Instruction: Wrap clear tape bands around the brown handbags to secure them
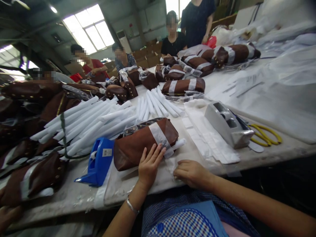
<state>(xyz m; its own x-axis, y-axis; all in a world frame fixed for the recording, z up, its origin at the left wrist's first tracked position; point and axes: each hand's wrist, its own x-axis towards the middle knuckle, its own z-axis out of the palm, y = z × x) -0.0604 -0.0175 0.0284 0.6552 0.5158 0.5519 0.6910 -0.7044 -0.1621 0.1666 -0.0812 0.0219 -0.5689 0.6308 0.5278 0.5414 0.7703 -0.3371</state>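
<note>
Brown bag (134,143) lies on the surface (69,200) near its edge, at 12 o'clock from the wearer, with a pale band (158,131) across it; it looks padded and soft, probably fairly light, its smooth skin perhaps a bit slick and easier to scuff than break. The left grip (149,162) is unclenched, fingers laid flat on the bag's 5 o'clock side and reaching the band; the right grip (191,173) curls apart from the bag at 4 o'clock, and whether it pinches anything I cannot tell. Both ends of the body, at 9 and 3 o'clock, seem the best hold, sparing the band; a blue tape dispenser (100,159) stands close at 8 o'clock
</note>
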